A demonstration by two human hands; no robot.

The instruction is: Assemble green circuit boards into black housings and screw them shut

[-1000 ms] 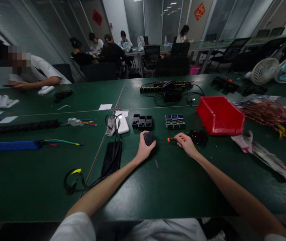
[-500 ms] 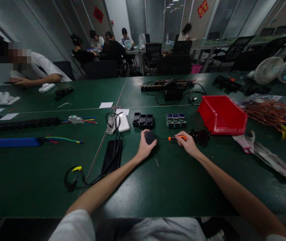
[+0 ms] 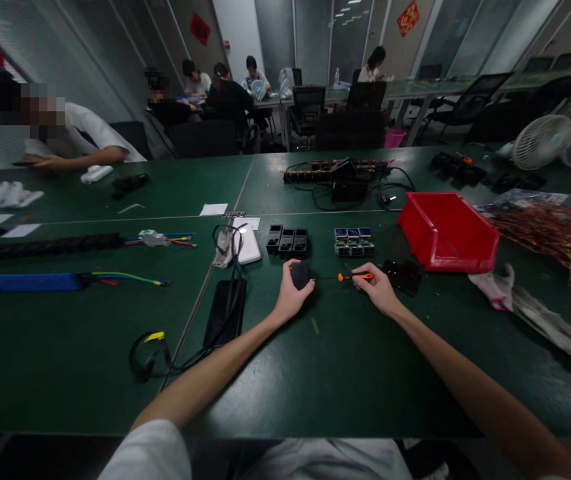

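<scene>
Head view: a small black box (image 3: 300, 275) sits in the left hand (image 3: 291, 292), thumb and fingers clasped around it, near the middle of the worktop (image 3: 265, 380). Over on its right, the right hand (image 3: 374, 288) pinches an orange screwdriver (image 3: 355, 277), shaft aimed at the box. Just beyond, black housings (image 3: 287, 241) and circuit boards (image 3: 354, 241); out towards the worktop's right edge, a red bin (image 3: 448, 233).

decent open green table (image 3: 325, 387) up close, black cases (image 3: 288, 242) and circuit boards (image 3: 354, 243) kinda blocking straight ahead, red bin (image 3: 458, 243) walling off the right, cable (image 3: 143, 370) cluttering left
</scene>
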